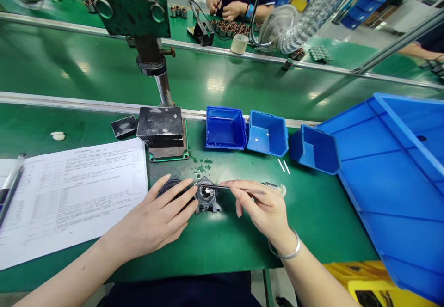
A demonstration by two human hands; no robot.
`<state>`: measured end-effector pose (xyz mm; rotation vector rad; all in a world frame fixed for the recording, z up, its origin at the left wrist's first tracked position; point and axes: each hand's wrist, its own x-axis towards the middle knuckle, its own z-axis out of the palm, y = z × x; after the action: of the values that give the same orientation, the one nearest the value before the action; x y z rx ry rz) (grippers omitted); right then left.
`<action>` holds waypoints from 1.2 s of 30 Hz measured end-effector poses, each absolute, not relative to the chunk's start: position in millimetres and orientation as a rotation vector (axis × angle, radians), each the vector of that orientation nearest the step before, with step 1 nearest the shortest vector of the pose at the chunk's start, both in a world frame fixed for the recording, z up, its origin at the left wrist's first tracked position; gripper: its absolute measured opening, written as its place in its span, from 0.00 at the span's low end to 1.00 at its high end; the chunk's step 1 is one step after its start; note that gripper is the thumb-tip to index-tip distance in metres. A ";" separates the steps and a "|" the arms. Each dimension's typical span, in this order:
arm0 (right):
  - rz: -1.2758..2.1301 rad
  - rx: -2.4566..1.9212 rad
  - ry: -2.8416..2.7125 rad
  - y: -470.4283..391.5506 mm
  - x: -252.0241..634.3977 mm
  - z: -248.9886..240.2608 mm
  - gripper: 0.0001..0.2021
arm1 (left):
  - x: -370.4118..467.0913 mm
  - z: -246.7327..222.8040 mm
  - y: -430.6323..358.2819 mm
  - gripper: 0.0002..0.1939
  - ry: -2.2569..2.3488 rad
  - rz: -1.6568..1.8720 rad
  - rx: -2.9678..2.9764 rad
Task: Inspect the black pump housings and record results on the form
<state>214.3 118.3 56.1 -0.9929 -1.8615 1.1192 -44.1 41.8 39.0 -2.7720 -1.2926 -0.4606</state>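
My right hand pinches a thin metal tool, whose tip reaches over a round dark metal housing with a shiny centre. My left hand lies with its fingers spread, their tips at the left edge of that housing and partly over a second dark round part. What lies under the left fingers is mostly hidden. A small cylindrical piece with a pale end rests just beyond my right hand.
A press base and papers are at left. Blue bins line the back; a large blue crate is at right. Two white strips lie nearby. A person's hands work across the bench.
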 end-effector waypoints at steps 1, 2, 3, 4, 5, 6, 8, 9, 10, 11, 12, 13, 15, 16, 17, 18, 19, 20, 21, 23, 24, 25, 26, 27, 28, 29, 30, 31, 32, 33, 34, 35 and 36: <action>1.121 -0.990 -1.864 118.2 214.4 56.0 0.09 | -44.2 39.0 41.6 0.20 -1.292 -0.461 -2.774; 1.123 -0.988 -1.868 118.2 214.5 55.9 0.09 | -44.3 38.9 41.4 0.20 -1.294 -0.462 -2.776; 1.121 -0.988 -1.873 118.3 214.7 55.6 0.09 | -44.4 38.9 41.2 0.20 -1.295 -0.463 -2.778; 1.112 -0.996 -1.873 118.5 215.0 55.2 0.08 | -44.5 38.8 41.1 0.20 -1.296 -0.465 -2.778; 1.097 -1.007 -1.867 118.9 215.3 54.7 0.08 | -44.6 38.8 41.0 0.20 -1.294 -0.466 -2.780; 1.080 -1.020 -1.856 119.2 215.7 54.2 0.08 | -44.6 38.8 41.0 0.20 -1.293 -0.466 -2.781; 1.061 -1.038 -1.833 119.6 216.7 53.4 0.07 | -44.6 38.8 40.9 0.20 -1.293 -0.466 -2.781; 1.063 -1.039 -1.825 119.6 217.2 53.1 0.07 | -44.6 38.7 40.9 0.20 -1.296 -0.463 -2.783; 1.071 -1.037 -1.816 119.5 217.7 52.9 0.07 | -44.7 38.5 40.9 0.20 -1.300 -0.459 -2.784; 1.078 -1.033 -1.807 119.3 218.1 52.8 0.07 | -44.9 38.2 40.9 0.20 -1.302 -0.453 -2.788; 1.086 -1.030 -1.793 119.2 218.4 52.5 0.07 | -45.1 37.9 40.9 0.20 -1.304 -0.449 -2.788; 1.096 -1.035 -1.774 119.0 218.6 52.1 0.06 | -45.2 37.5 41.0 0.20 -1.300 -0.447 -2.788; 1.140 -1.065 -1.721 119.3 218.2 50.6 0.06 | -45.4 37.1 41.3 0.20 -1.290 -0.455 -2.786; 1.178 -1.089 -1.685 119.8 217.8 49.6 0.06 | -45.4 37.1 41.6 0.20 -1.287 -0.462 -2.785; 1.221 -1.118 -1.644 120.4 217.4 48.4 0.06 | -45.2 37.3 41.8 0.20 -1.286 -0.469 -2.786; 1.263 -1.147 -1.599 121.3 217.0 47.1 0.06 | -45.0 37.7 42.1 0.20 -1.288 -0.479 -2.788; 1.300 -1.173 -1.552 122.3 216.7 45.7 0.07 | -44.5 38.3 42.3 0.20 -1.292 -0.490 -2.794; 1.330 -1.196 -1.503 123.3 216.6 44.4 0.08 | -44.0 39.1 42.4 0.21 -1.304 -0.510 -2.798; 1.355 -1.215 -1.456 124.2 216.7 43.1 0.09 | -43.2 39.9 42.4 0.21 -1.324 -0.536 -2.801; 1.396 -1.238 -1.370 125.5 217.4 40.6 0.10 | -41.4 41.4 42.1 0.24 -1.388 -0.602 -2.796; 1.416 -1.244 -1.337 125.8 217.9 39.4 0.11 | -40.3 41.9 41.8 0.26 -1.427 -0.626 -2.788; 1.433 -1.250 -1.314 125.8 218.5 38.2 0.11 | -39.1 42.2 41.7 0.27 -1.464 -0.637 -2.779; 1.445 -1.258 -1.304 125.6 219.1 37.0 0.12 | -37.9 42.4 41.6 0.29 -1.495 -0.635 -2.770; 1.451 -1.267 -1.301 125.2 219.8 35.8 0.12 | -36.7 42.4 41.7 0.29 -1.516 -0.627 -2.762; 1.454 -1.275 -1.301 124.7 220.5 34.6 0.12 | -35.6 42.3 41.9 0.30 -1.529 -0.615 -2.756; 1.456 -1.276 -1.299 124.2 221.1 33.5 0.12 | -34.6 42.2 42.3 0.30 -1.537 -0.606 -2.751; 1.460 -1.270 -1.293 123.8 221.7 32.5 0.12 | -33.7 42.2 42.7 0.30 -1.543 -0.605 -2.747; 1.463 -1.259 -1.285 123.4 222.2 31.8 0.12 | -32.9 42.1 43.1 0.30 -1.548 -0.613 -2.742; 1.465 -1.249 -1.278 123.1 222.5 31.2 0.12 | -32.2 42.2 43.4 0.30 -1.558 -0.621 -2.739; 1.466 -1.242 -1.272 123.0 222.7 30.9 0.12 | -31.5 42.4 43.5 0.29 -1.570 -0.634 -2.736; 1.466 -1.243 -1.266 122.9 222.6 30.9 0.12 | -30.8 42.6 43.4 0.29 -1.584 -0.649 -2.735; 1.467 -1.250 -1.260 123.0 222.4 31.1 0.12 | -30.0 42.8 43.1 0.29 -1.598 -0.665 -2.735; 1.469 -1.259 -1.254 123.1 222.1 31.5 0.12 | -29.1 43.1 42.6 0.29 -1.612 -0.678 -2.738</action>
<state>222.1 123.1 31.5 -1.2586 -1.2541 1.4689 -29.1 42.6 43.1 -2.7377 -1.6119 -0.6783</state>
